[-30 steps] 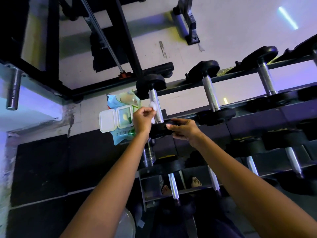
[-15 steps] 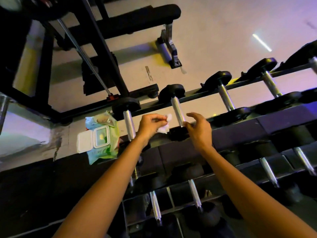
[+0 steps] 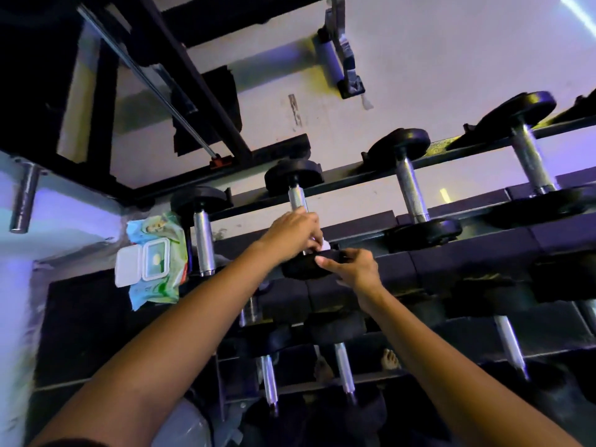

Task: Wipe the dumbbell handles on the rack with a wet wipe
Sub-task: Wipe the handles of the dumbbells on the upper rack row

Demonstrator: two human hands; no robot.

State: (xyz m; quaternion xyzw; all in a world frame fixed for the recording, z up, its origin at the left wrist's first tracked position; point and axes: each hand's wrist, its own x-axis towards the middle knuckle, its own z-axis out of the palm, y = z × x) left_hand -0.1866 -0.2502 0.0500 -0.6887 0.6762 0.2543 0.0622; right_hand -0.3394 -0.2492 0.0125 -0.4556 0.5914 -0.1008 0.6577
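Observation:
A dark dumbbell rack [image 3: 483,253] holds black dumbbells with silver handles in tiers. My left hand [image 3: 295,232] is wrapped around the lower part of the second dumbbell's handle [image 3: 296,196] on the top tier, with a white wet wipe [image 3: 324,245] showing under its fingers. My right hand [image 3: 353,267] rests on that dumbbell's near black head [image 3: 303,267], fingers spread over it. The first dumbbell's handle [image 3: 203,243] stands bare to the left.
An open green-and-blue wet wipe pack [image 3: 154,259] with a white lid lies at the rack's left end. More dumbbells [image 3: 412,191] sit to the right and on lower tiers [image 3: 345,366]. A black machine frame [image 3: 180,91] stands behind. Bare feet [image 3: 390,358] show below.
My left hand moved with the wipe from beside the second handle onto it and closed around it. My right hand settled on the near head. The view shifted.

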